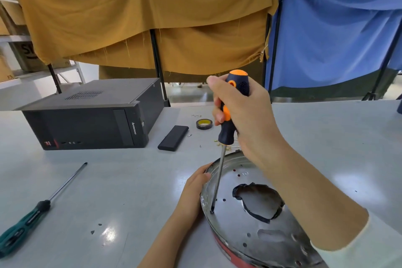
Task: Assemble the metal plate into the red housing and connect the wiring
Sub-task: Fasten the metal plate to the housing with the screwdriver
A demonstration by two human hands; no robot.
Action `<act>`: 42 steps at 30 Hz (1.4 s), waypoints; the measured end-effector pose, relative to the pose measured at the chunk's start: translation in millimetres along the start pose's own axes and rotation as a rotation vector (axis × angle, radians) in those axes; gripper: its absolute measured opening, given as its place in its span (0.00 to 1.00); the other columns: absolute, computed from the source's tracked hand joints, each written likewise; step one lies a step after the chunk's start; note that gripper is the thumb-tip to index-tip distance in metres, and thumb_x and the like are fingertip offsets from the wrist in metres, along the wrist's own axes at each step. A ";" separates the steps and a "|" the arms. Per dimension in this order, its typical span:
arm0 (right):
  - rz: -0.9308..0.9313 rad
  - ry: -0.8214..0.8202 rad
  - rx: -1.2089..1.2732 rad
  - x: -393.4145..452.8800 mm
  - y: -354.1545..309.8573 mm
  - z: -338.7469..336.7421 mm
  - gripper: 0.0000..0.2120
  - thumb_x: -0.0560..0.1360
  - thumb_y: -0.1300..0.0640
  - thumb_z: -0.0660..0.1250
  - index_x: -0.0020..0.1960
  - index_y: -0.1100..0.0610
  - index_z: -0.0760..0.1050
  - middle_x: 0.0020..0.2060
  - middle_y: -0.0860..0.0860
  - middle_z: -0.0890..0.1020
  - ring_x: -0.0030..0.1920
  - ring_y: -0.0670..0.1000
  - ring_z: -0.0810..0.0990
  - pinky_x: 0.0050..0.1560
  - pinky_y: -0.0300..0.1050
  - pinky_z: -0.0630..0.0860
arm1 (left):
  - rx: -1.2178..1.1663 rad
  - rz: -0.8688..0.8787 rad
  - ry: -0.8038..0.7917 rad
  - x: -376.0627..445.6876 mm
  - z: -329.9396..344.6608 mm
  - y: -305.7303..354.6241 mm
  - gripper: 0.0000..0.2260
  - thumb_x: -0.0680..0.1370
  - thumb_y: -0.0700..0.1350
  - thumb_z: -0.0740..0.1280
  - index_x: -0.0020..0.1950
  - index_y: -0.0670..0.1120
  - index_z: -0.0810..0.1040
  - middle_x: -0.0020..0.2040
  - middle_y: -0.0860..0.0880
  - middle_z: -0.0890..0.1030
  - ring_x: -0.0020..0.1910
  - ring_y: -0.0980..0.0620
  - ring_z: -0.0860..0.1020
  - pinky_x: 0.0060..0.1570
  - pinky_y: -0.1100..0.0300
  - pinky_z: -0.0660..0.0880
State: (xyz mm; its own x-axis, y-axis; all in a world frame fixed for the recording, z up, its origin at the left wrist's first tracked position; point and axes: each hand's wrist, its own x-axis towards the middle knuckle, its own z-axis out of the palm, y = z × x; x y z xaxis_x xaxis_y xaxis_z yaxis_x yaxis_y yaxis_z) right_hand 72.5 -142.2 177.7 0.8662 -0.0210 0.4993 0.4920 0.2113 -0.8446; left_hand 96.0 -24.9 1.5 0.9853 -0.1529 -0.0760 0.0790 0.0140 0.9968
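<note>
A person's right hand (241,113) is wrapped around the black-and-orange handle of a long-shafted screwdriver (228,124), its grip clenched on the tool. The screwdriver stands nearly upright, tilted slightly, its long axis running from the handle down and a little to the left of the grip. Its tip sits on the near-left edge of a round, shiny metal plate (256,230), apparently in a screw hole there, though no screw head can be made out.

The plate lies directly below the right hand's grip, seated in a shallow red housing (230,252) of which only a strip of the side wall shows at the bottom edge. A ragged dark opening (258,202) gapes in the plate's middle, to the right of the tip. No wiring is clearly visible.

The left hand (195,187) rests against the plate's left rim, just beside the screwdriver tip, fingers curled over the edge to steady it (it is the nearer hand to the screw point).

The likely step is driving a fastening screw, which depends on keeping the shaft in line with the hole beneath the grip.

On the pale grey worktop (121,180), well left of the grip, lies a green-and-black screwdriver (39,209). Beyond the grip are a black desktop computer case (93,115), a flat black rectangular block (173,137) and a small roll of tape (204,124).
</note>
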 end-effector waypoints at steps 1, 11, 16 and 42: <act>0.055 -0.129 0.034 3.2 -3.9 -4.4 0.09 0.72 0.58 0.70 0.36 0.54 0.73 0.28 0.49 0.74 0.25 0.49 0.71 0.29 0.42 0.73 | 0.007 0.004 -0.007 0.1 -0.1 -0.3 0.15 0.78 0.41 0.60 0.56 0.53 0.83 0.50 0.50 0.86 0.49 0.53 0.84 0.40 0.66 0.78; 0.279 -0.879 0.278 18.1 -10.7 -10.4 0.09 0.72 0.62 0.62 0.34 0.56 0.67 0.25 0.48 0.70 0.22 0.45 0.67 0.28 0.37 0.66 | -0.111 -0.109 -0.116 4.1 -6.9 15.6 0.20 0.76 0.37 0.59 0.63 0.52 0.79 0.57 0.47 0.84 0.54 0.47 0.84 0.51 0.54 0.81; 0.328 -0.895 0.379 20.6 -8.2 -7.6 0.09 0.71 0.62 0.61 0.32 0.55 0.68 0.23 0.47 0.69 0.20 0.43 0.65 0.25 0.36 0.63 | 0.144 -0.194 -0.230 21.1 -0.4 50.0 0.21 0.76 0.31 0.58 0.59 0.52 0.78 0.45 0.51 0.86 0.41 0.54 0.83 0.39 0.63 0.79; 0.141 -0.602 0.215 6.1 -13.8 -20.3 0.03 0.72 0.59 0.67 0.46 0.54 0.76 0.43 0.49 0.81 0.44 0.55 0.84 0.40 0.46 0.79 | 0.090 -0.142 -0.060 5.6 12.3 39.8 0.26 0.73 0.25 0.56 0.51 0.52 0.83 0.39 0.51 0.86 0.36 0.53 0.85 0.34 0.61 0.80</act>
State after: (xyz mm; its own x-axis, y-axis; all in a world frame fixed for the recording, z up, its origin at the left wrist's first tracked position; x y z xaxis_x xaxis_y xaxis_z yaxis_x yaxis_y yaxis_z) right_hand 72.8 -165.1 188.5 0.6897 0.5592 0.4601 0.2947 0.3636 -0.8837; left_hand 102.9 -37.4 41.0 0.9542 -0.2056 -0.2174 0.2006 -0.0995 0.9746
